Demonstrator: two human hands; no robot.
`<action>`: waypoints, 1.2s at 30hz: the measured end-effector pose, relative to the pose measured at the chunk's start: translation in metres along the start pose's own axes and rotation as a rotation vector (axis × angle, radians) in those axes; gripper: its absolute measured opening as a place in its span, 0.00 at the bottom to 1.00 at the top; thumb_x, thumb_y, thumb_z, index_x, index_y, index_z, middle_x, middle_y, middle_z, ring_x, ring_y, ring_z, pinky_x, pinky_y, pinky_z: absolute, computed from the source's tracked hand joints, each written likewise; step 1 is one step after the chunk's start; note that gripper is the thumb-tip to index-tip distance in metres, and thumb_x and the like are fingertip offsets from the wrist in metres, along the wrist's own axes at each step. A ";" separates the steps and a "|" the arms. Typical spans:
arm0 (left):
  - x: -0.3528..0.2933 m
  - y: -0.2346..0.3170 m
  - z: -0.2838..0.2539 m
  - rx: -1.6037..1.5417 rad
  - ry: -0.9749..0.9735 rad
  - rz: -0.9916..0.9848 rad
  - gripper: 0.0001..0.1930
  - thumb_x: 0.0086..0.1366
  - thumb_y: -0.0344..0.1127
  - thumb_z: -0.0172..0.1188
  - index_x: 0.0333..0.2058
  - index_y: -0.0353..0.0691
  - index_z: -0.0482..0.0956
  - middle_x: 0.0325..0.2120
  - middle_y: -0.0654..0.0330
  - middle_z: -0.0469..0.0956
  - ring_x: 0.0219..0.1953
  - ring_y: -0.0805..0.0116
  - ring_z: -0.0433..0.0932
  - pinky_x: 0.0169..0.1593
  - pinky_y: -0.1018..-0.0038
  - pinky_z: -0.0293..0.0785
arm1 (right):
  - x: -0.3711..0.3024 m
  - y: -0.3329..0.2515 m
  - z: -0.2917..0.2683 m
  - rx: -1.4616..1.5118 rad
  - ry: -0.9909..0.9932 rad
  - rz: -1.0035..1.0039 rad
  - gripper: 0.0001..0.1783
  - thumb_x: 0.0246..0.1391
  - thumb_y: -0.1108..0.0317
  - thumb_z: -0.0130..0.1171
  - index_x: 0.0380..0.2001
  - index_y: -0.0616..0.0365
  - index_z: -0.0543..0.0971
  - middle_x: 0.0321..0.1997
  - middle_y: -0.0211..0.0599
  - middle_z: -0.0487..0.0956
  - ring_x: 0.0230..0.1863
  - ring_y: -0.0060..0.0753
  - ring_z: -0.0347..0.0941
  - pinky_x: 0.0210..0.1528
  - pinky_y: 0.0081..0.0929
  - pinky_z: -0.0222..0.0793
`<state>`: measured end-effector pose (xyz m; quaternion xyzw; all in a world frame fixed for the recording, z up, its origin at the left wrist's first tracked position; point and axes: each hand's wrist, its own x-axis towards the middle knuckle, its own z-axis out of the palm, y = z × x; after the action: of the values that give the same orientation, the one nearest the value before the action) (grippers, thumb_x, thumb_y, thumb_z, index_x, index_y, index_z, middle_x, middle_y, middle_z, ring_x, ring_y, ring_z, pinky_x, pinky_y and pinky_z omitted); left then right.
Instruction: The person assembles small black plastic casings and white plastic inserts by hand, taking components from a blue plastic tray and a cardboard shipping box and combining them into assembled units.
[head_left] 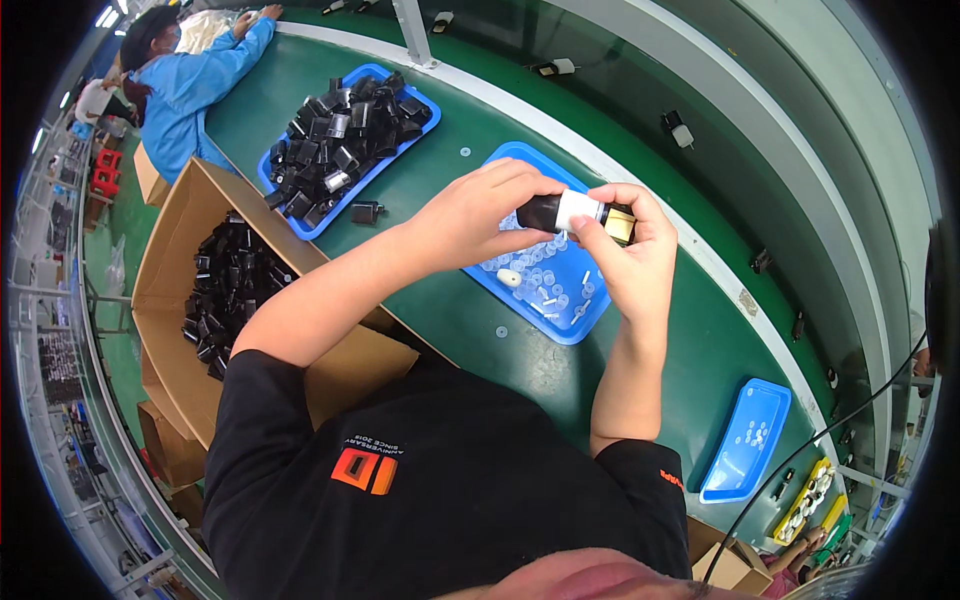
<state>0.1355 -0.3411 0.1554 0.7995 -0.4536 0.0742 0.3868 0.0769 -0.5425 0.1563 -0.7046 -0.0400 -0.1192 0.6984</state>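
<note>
Both of my hands hold one cylindrical device (577, 211) level above a blue tray. It has a black end, a white middle band and a shiny black-and-gold end; its exact kind I cannot make out. My left hand (500, 205) is closed round the black end. The thumb and fingers of my right hand (637, 250) pinch the white band and the gold end. Beneath them, the blue tray (517, 150) carries many small clear rings (548, 262), a few thin white pieces and a cream oval piece (509, 278). My hands hide part of this tray.
At left, a second blue tray (432, 105) is heaped with black caps, one loose cap (367, 212) beside it. An open cardboard box (165, 235) holds more black parts. Right is a smaller blue tray (722, 470). Beyond the white rail, a green conveyor carries spaced devices (680, 132). A blue-sleeved person (185, 95) works far left.
</note>
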 end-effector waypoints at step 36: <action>-0.001 0.027 0.015 -0.084 0.285 0.180 0.27 0.49 0.43 0.74 0.47 0.38 0.81 0.35 0.56 0.83 0.37 0.62 0.83 0.41 0.71 0.78 | 0.008 0.095 0.043 1.486 -0.480 0.346 0.17 0.40 0.69 0.62 0.37 0.49 0.73 0.34 0.38 0.78 0.32 0.38 0.78 0.33 0.27 0.78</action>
<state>0.1103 -0.3583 0.1593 0.7203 -0.4664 0.2022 0.4720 0.1102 -0.5022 0.0658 -0.0573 -0.1484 0.2036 0.9661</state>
